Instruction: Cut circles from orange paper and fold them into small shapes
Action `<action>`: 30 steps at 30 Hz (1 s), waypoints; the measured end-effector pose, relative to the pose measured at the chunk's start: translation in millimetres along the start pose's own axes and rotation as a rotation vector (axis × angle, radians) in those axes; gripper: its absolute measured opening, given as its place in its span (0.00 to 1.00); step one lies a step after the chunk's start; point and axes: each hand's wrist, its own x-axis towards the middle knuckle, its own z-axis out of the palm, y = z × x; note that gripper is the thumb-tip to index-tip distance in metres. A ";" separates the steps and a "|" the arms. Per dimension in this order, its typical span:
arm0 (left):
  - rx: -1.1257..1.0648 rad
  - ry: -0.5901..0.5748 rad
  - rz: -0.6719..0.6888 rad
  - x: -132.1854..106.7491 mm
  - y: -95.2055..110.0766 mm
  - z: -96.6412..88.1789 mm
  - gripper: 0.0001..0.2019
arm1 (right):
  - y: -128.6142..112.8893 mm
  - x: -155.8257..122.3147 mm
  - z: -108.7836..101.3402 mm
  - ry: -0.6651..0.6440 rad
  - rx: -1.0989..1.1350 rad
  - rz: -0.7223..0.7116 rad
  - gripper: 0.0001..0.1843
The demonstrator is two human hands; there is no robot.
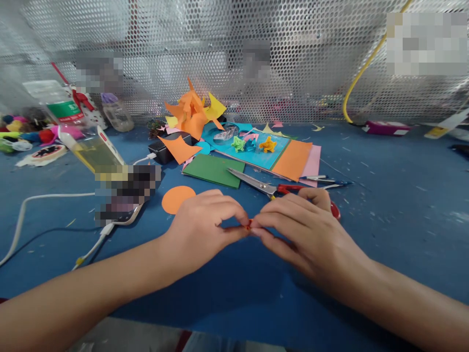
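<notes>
My left hand point(205, 222) and my right hand point(304, 225) meet fingertip to fingertip over the blue table point(384, 195). Both pinch a tiny red-orange scrap of paper point(249, 224); most of it is hidden by the fingers. An orange paper circle point(177, 198) lies just beyond my left hand. Scissors with red handles point(271, 186) lie right behind my right hand, blades pointing left.
Green point(214, 169), cyan, orange point(293, 159) and pink paper sheets lie behind, with small folded paper figures point(252, 143) on them. An orange-yellow paper pile point(192, 113) stands at the back. A phone with a white cable point(120, 195) lies left. Perforated metal screen behind.
</notes>
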 end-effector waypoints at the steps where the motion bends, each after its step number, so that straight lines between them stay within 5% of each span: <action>1: 0.005 -0.003 0.019 -0.2 -0.1 -0.2 0.06 | -0.8 0.1 0.0 -0.001 0.005 -0.004 0.12; 10: -0.140 0.068 0.012 3.1 -3.2 3.5 0.03 | 3.4 -4.2 -4.8 0.076 0.090 0.042 0.02; 17: -0.256 0.142 -0.096 6.2 -0.5 -0.7 0.02 | 10.8 -1.3 -2.8 0.100 0.279 0.175 0.16; 30: -0.244 0.159 -0.056 3.9 -2.7 1.4 0.08 | 10.1 0.8 -3.3 0.138 0.299 0.126 0.09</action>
